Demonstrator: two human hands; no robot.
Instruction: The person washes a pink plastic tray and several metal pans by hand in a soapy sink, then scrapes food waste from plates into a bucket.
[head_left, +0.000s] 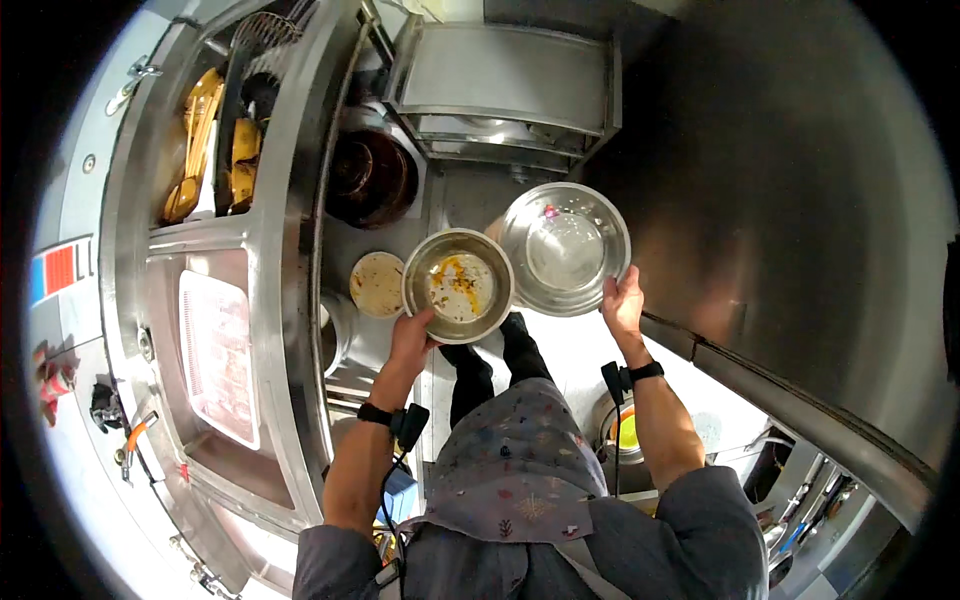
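My left hand grips the near left rim of a round metal bowl, whose inside bears yellow-orange residue and small dark bits. With my right hand I hold the right rim of a larger, shallow metal bowl. Drops and a small pinkish-red scrap lie in that larger bowl. The two bowls meet or overlap at their rims; whether they touch is unclear. Left of the smaller bowl is a round, pale, stained surface, perhaps a lid or a container's top.
A steel sink unit on the left holds a white plastic basket and, in another basin, yellow ladles and chopsticks. Brown pots stand low beyond it. A steel trolley is ahead, and a large steel surface bounds the right.
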